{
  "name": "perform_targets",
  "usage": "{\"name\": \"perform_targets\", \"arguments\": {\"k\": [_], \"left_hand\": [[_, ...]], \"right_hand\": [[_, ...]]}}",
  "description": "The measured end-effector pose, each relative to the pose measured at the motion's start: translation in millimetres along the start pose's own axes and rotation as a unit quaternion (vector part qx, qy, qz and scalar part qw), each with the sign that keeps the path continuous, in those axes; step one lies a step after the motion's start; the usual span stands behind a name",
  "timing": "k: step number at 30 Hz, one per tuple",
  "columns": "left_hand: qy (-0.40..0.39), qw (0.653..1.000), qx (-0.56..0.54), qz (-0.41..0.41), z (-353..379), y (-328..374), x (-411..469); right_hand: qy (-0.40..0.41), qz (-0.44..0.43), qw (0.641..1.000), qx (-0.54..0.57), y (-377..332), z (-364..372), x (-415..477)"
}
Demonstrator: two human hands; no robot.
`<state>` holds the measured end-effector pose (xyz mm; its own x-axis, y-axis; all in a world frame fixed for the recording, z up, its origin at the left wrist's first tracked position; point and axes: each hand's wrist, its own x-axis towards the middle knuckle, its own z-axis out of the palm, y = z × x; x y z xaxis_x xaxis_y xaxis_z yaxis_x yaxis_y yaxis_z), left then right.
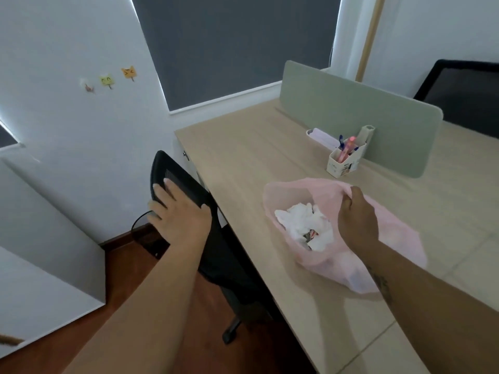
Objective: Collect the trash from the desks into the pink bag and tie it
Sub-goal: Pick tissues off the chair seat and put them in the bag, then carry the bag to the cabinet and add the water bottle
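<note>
The pink bag (pixel 388 238) lies on the light wooden desk (pixel 243 147), its mouth open toward the left. Crumpled white paper and a small wrapper, the trash (pixel 305 225), show inside it. My right hand (pixel 356 214) pinches the bag's upper rim at the far side. My left hand (pixel 179 214) rests palm-down with fingers spread on the top of the black mesh chair back (pixel 186 184), left of the desk's edge.
A white pen holder (pixel 344 160) with pens stands against the green desk divider (pixel 359 114). Beside it sits a small white tray (pixel 321 136). A second black chair (pixel 464 95) is behind the divider. A white cabinet (pixel 46 255) stands at left on the wooden floor.
</note>
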<state>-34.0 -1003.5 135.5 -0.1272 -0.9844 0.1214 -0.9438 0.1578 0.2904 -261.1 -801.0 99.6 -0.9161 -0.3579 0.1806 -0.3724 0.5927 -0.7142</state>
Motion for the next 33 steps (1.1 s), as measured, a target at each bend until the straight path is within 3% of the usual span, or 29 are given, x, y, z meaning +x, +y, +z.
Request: {"name": "perform_targets", "arguments": {"k": [3, 9, 16, 20, 26, 30, 33], "left_hand": [[-0.030, 0.986, 0.059, 0.150, 7, 39, 10], [-0.213, 0.948, 0.027, 0.234, 63, 128, 25], [-0.312, 0.887, 0.065, 0.334, 162, 156, 0], [-0.290, 0.858, -0.073, 0.417, 192, 148, -5], [-0.340, 0.843, -0.221, 0.355, 136, 215, 28], [-0.254, 0.827, -0.297, 0.403, 32, 278, 71], [-0.207, 0.829, -0.337, 0.396, -50, 296, 96]], "right_hand": [[0.017, -0.005, 1.000, -0.019, 7, -20, 8], [0.049, -0.035, 0.993, -0.099, 35, -64, 3], [0.124, 0.079, 0.974, -0.174, 79, -90, -19], [0.137, 0.143, 0.957, -0.210, 98, -89, -48], [0.168, 0.173, 0.930, -0.278, 87, -126, -27], [0.245, 0.107, 0.919, -0.291, 39, -190, 31], [0.272, 0.046, 0.922, -0.273, 1, -224, 64]]}}
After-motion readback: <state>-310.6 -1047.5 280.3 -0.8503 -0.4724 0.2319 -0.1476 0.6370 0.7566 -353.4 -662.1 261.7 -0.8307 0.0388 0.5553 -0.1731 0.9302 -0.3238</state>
